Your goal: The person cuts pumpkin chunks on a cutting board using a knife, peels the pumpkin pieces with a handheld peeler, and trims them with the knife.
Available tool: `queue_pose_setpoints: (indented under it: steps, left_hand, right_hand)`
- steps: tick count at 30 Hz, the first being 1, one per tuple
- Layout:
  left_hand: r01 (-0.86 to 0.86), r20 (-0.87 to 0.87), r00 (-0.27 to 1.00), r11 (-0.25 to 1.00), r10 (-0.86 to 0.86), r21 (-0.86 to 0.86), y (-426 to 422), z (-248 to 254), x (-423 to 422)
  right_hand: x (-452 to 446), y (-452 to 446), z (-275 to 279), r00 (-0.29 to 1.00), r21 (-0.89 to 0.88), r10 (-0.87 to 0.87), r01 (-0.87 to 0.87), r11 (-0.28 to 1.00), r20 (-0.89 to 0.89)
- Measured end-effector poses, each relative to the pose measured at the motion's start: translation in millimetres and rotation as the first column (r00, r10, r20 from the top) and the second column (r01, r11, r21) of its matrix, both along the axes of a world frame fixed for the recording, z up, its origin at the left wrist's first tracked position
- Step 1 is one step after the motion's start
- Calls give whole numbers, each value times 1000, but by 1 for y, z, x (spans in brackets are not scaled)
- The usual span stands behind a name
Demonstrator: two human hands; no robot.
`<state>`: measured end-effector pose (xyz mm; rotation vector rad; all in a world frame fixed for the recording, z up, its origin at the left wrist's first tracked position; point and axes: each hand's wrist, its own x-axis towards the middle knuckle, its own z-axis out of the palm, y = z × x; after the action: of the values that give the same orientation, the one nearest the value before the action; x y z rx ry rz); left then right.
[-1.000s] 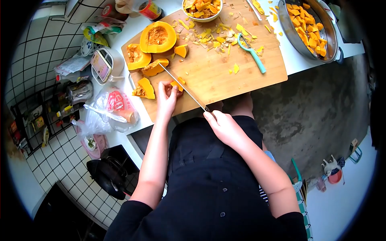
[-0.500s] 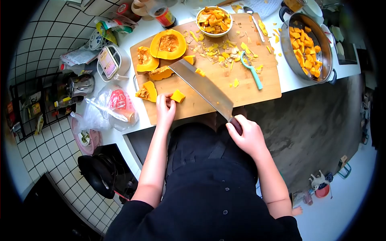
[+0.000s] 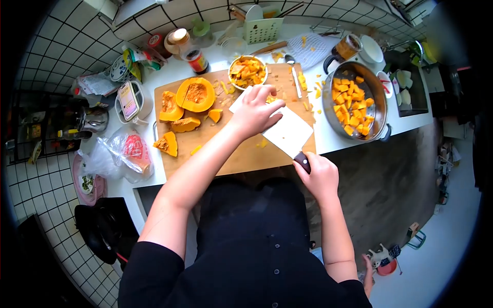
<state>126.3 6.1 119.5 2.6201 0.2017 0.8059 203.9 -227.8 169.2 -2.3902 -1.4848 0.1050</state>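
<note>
My right hand (image 3: 321,174) is wrapped round the dark handle of a broad cleaver (image 3: 289,131), whose blade lies flat and bright over the wooden board (image 3: 246,159). Above the blade is my left hand (image 3: 255,110), fingers bent; what it may hold is hidden. On the board's left stand a halved pumpkin (image 3: 201,95), a cut wedge (image 3: 168,107) and smaller pieces (image 3: 167,144). A bowl of orange scraps (image 3: 248,72) sits just beyond my left hand.
A steel pot (image 3: 380,97) with several pumpkin cubes (image 3: 352,105) stands right of the board. A spoon (image 3: 295,77) lies at the board's back right. At left are a plastic bag (image 3: 120,154) and a phone (image 3: 128,99) on a container.
My left hand has moved from the board's front left, beside a pumpkin piece, to over the blade. The cleaver has tilted flatter. The view has shifted, showing more of the counter's back.
</note>
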Motion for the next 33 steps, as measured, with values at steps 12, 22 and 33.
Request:
queue_pose_setpoints:
  steps: [12,22,33]
  left_hand:
    - [-82,-136,987,997,81,-5,46,-51,81]
    - [-201,25,934,584,356,-787,36,2,43]
    - [-928,-365,368,363,855,-85,-46,-85,-170]
  right_hand:
    - [66,-41,17,976,-51,-143,137,989,-166]
    - [101,-71,-18,498,-171,-381,416,893,-779]
    - [72,17,-96,924,-57,-296,291,955,-244]
